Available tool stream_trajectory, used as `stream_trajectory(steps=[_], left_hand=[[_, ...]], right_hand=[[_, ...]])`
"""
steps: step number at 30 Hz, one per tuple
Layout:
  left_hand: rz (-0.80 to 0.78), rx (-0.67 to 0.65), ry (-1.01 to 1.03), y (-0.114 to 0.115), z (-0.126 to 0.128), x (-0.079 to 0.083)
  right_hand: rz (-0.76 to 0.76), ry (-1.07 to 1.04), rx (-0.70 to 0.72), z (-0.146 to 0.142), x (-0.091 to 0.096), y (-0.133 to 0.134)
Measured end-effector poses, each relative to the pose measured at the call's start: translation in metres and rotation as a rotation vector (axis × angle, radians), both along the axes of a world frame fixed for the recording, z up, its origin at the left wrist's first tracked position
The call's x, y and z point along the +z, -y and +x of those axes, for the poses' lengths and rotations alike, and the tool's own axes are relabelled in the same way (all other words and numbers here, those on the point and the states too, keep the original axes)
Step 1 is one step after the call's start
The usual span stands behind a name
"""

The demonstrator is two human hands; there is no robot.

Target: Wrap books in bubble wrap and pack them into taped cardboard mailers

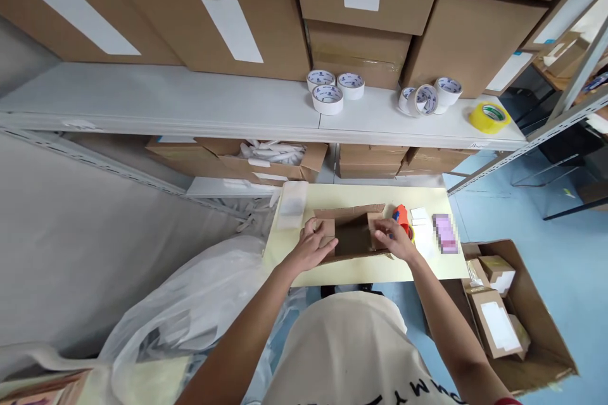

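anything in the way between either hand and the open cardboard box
Nothing visible: the left hand and right hand are both at the cardboard box. The orange tape dispenser sits beside it, beyond the right hand, not between them.

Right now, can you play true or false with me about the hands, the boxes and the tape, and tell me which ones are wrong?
1. The left hand and right hand both touch the cardboard box. True.
2. The cardboard box is taped shut. False: its top is open.
3. A yellow tape roll sits on the shelf. True.
4. That roll is at the shelf's left end. False: it is near the right end.
5. The big floor box holds smaller boxes. True.
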State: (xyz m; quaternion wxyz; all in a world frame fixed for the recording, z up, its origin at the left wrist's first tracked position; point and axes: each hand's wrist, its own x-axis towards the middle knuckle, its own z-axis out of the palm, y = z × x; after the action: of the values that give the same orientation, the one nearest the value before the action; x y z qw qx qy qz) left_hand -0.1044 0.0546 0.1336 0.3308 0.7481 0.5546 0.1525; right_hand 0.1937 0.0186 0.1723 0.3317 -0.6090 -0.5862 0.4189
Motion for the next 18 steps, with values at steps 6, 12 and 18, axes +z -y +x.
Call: stream_trajectory(steps=[6,12,18], left_hand=[[-0.099,-0.061,0.156,0.008,-0.022,-0.001],[-0.156,0.01,0.408,0.021,-0.031,-0.003],[-0.114,0.389,0.502,0.015,-0.008,-0.013]], right_hand=[[0.025,-0.041,0.281,0.024,0.01,0.031],[0.025,-0.013,0.096,0.018,-0.011,0.046],[-0.019,-0.035,-0.255,0.003,-0.024,0.019]])
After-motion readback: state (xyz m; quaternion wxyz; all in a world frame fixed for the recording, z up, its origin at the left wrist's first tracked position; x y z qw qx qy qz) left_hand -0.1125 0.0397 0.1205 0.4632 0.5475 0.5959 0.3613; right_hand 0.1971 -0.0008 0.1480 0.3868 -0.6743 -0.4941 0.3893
